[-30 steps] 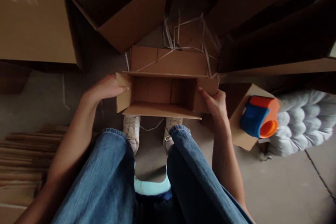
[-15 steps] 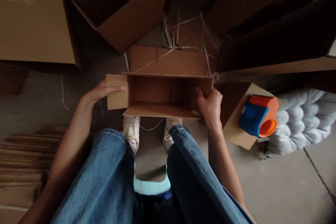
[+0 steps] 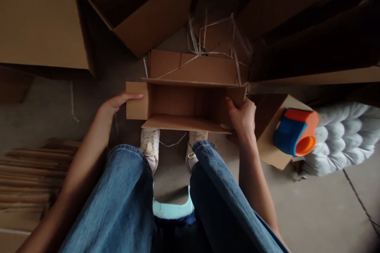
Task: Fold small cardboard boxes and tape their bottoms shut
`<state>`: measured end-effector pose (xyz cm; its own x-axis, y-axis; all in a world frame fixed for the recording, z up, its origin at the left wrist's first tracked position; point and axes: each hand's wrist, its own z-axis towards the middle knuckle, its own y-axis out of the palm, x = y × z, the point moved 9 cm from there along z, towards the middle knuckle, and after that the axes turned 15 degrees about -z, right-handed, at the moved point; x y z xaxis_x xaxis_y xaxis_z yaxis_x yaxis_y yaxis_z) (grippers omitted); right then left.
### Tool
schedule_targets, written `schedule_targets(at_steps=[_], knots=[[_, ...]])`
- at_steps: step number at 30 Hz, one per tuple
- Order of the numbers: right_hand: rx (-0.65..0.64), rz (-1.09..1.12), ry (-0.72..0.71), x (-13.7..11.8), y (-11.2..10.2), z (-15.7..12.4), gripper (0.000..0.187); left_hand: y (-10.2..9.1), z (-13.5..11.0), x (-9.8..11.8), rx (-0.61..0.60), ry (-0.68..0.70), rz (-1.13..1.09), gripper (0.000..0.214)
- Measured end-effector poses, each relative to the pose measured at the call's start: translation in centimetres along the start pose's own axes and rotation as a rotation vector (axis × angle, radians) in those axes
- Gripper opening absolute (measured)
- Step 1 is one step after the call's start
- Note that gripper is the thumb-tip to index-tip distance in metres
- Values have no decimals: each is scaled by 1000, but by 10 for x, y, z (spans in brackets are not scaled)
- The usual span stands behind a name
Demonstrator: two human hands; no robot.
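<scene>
A small open cardboard box [image 3: 178,102] stands on the floor in front of my feet, its flaps spread out. My left hand [image 3: 117,102] grips the left end flap, thumb on top and fingers behind it. My right hand [image 3: 243,116] is wrapped around the right end flap, which leans in toward the box opening. The near long flap [image 3: 184,123] lies flat toward my shoes, and the far long flap [image 3: 192,67] stands up behind.
Larger cardboard boxes [image 3: 139,4] crowd the back and left. White plastic strapping [image 3: 213,39] lies tangled behind the small box. An orange and blue tape dispenser [image 3: 295,132] rests on a cardboard piece at right, beside a white tufted cushion [image 3: 341,138]. Flattened cartons [image 3: 26,174] are stacked at left.
The left flap has swung outward under my left hand. My right hand has moved in and closed around the right flap, tipping it toward the opening.
</scene>
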<state>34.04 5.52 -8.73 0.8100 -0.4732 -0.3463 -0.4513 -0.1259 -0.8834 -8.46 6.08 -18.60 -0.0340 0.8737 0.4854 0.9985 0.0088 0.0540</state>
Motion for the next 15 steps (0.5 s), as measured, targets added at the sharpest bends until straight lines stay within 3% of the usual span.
schedule_targets(at_steps=[7,15], knots=[[-77,278,68,32,15,10,40,-4,-4,15,3,62,90,63],[-121,541,115,73,60,27,59,5,-19,10,198,128,-99,58]])
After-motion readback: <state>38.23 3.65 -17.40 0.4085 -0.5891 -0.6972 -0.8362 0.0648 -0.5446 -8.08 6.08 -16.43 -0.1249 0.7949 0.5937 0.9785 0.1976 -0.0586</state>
